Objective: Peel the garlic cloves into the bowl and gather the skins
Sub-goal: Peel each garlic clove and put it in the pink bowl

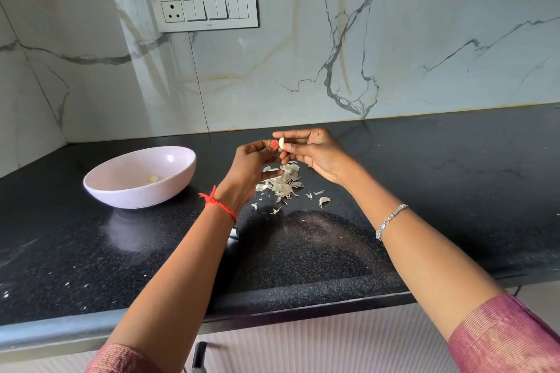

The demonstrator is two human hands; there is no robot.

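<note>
Bowl (pixel 136 194): peeled cloves (pixel 153 179) inside | left hand (pixel 251 163), right hand (pixel 316 153): fingers (pixel 295 138) pinching one clove (pixel 281 142) | skins (pixel 283 182) heaped beneath

Pale pink bowl (pixel 136 197), speckled black counter (pixel 424 191), grey-veined white wall (pixel 272 70)

Forearms extended, left hand (pixel 253 162) and right hand (pixel 316 154) pinching one garlic clove (pixel 281 142)
</note>
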